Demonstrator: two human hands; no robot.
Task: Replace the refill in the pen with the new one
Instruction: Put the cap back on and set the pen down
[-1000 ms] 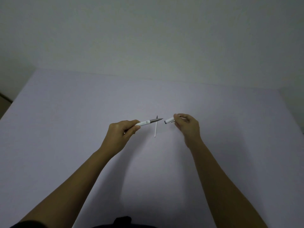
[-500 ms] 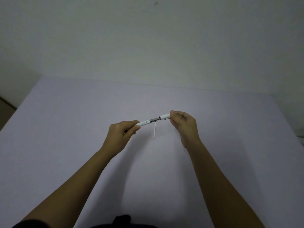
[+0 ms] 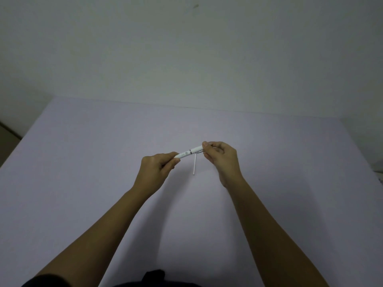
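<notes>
A white pen (image 3: 189, 152) with a metal ring and clip is held level above the table, between both hands. My left hand (image 3: 154, 169) grips its lower barrel end. My right hand (image 3: 220, 157) pinches the cap end, thumb and fingers closed around it. The two pen halves sit joined, with no gap showing. A thin white refill (image 3: 194, 166) lies on the table just below the pen, pointing toward me, touched by neither hand.
The pale lilac table (image 3: 83, 162) fills the view, and its far edge meets a plain wall. The table's left and right edges are visible. A dark piece of clothing (image 3: 153, 276) shows at the bottom.
The right hand brought the cap half leftward onto the barrel. The exposed metal tip and the gap seen earlier are gone, and the pen now reads as one piece.
</notes>
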